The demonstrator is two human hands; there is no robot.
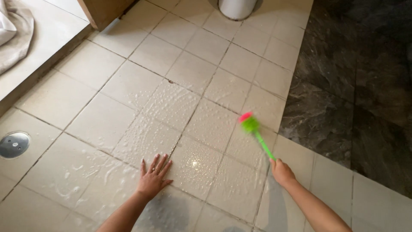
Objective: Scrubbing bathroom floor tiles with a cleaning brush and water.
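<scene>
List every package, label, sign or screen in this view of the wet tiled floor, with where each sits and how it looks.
None: no package, label, sign or screen shows in this view.
What is there: beige floor tiles wet with suds, a round metal floor drain at the left, the left hand flat on the tiles, the right hand holding a green-handled brush with a pink and green head.

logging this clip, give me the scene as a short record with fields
left hand: left hand flat on the wet tiled floor, fingers spread
right hand: right hand closed around the green handle of a scrub brush
brush: green and pink head over the wet tiles, blurred
floor: beige tiles, soapy and wet mid-frame
nearby: round metal drain at left, dark marble wall at right
</scene>
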